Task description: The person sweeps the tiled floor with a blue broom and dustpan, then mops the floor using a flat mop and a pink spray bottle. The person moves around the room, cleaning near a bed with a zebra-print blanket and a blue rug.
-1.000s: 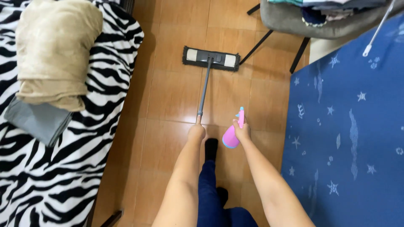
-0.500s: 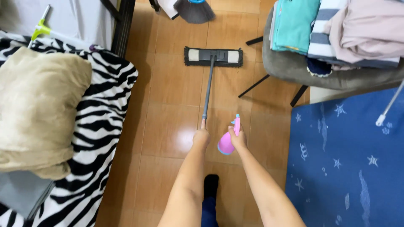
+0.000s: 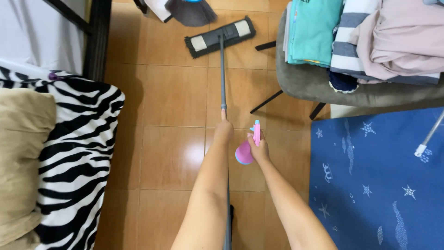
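My left hand [image 3: 224,128] grips the grey pole of a flat mop [image 3: 222,69]. The mop's flat head [image 3: 220,37] rests on the brown tiled floor far ahead, slightly angled. My right hand [image 3: 260,149] holds a pink spray bottle [image 3: 246,149] with its nozzle pointing forward over the tiles, just right of the pole.
A bed with a zebra-print cover [image 3: 78,153] and a beige pillow [image 3: 21,162] lies on the left. A grey chair [image 3: 323,88] piled with folded clothes stands at the upper right. A blue star-patterned rug [image 3: 379,185] covers the right floor. A dark broom head [image 3: 192,11] sits at the top.
The mop head has slid forward and turned slightly. The view has shifted ahead, so the chair and bed frame now show more.
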